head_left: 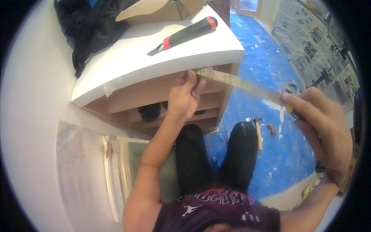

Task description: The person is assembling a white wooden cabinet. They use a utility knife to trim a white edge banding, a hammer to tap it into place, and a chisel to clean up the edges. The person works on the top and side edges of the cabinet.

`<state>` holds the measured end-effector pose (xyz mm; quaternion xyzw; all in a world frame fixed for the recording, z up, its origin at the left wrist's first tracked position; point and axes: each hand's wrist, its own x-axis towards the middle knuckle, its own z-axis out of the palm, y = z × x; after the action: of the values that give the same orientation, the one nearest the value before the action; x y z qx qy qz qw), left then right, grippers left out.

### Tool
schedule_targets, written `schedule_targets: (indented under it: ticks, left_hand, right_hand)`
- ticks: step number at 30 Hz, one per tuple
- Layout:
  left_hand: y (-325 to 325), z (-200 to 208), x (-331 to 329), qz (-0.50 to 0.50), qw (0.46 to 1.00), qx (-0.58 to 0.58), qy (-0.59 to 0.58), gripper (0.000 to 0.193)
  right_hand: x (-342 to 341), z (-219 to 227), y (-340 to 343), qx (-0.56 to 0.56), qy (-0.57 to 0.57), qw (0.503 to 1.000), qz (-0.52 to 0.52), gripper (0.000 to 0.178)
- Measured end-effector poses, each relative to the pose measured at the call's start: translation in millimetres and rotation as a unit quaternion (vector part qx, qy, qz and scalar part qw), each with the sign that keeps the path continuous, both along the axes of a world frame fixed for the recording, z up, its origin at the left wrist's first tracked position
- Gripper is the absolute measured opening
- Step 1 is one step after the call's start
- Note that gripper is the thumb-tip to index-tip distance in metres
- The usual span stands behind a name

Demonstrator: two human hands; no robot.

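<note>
A worn, yellowish tape measure blade (243, 84) stretches between my two hands, in front of the cabinet's right end and over the floor. My left hand (184, 94) pinches its far end close under the front edge of the white cabinet top (127, 63). My right hand (322, 123) is wrapped round the tape measure's dark case (292, 89), its thumb or finger lying near the blade; the palm side is hidden. On the cabinet top, beyond my left hand, lies a black and red utility knife (187, 33) with its blade out.
A black cloth or bag (91, 34) and a cardboard piece (158, 11) lie on the cabinet top. Dark round items (149, 113) sit on the shelves below. A hammer (258, 133) rests on the blue floor sheet (262, 50). Newspaper and plastic cover the right wall (309, 42).
</note>
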<state>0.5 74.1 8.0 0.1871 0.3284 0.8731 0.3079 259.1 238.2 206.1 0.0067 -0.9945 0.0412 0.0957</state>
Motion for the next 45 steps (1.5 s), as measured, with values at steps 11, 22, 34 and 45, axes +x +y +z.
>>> schedule_targets:
  ticks: [11,22,34,45]
  left_hand:
    - [-20.3,35.5,3.5,0.007,0.977,-0.039,0.211,0.034]
    - [-19.4,26.7,-3.8,0.039,0.968,-0.056,0.240,0.039]
    - [-16.8,11.0,-11.1,-0.025,0.976,-0.008,0.215,0.033]
    - [5.3,-23.4,-16.7,-0.153,0.945,0.226,-0.179,0.029]
  right_hand:
    - [13.7,-11.9,-32.8,0.005,0.076,0.996,-0.052,0.050]
    - [23.4,-25.6,-58.7,0.088,0.060,0.985,-0.132,0.052]
    - [16.7,-14.5,-95.4,0.037,0.003,0.969,-0.244,0.038]
    - [-5.8,-27.1,-136.7,0.121,0.045,0.927,-0.352,0.039]
